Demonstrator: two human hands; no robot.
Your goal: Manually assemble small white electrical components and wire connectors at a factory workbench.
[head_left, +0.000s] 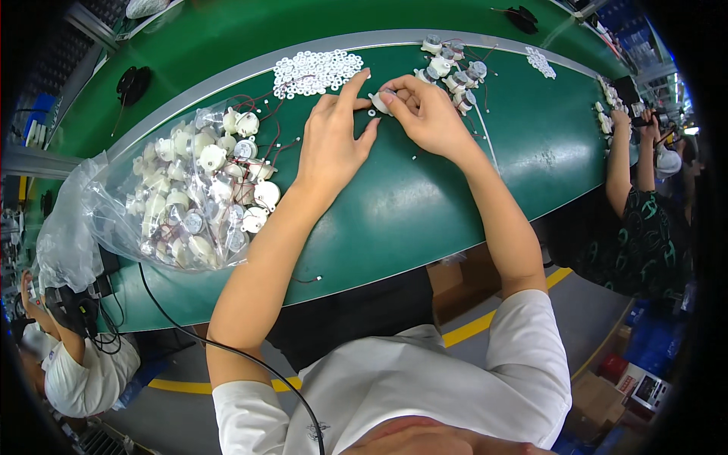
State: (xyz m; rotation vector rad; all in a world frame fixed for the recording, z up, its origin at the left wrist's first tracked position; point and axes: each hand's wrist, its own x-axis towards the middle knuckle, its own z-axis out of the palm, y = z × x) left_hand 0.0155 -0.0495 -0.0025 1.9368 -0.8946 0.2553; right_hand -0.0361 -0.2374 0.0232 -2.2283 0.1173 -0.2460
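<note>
Both hands on one small white motor at the far side of the green worktop [425, 205].
Right hand [428, 114] pinches the round white plastic motor [379, 101]; left hand [330, 140] is half open, index finger touching it. Flat white washers [315, 72] lie heaped just behind; one loose washer [371, 113] beside. Clear bag of wired motors [189, 189] at left, too many to count.

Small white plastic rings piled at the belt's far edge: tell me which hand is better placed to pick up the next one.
Left. The left hand has its fingers stretched beside the pile of small white plastic rings, while the right hand grips the small white round motor part.
</note>
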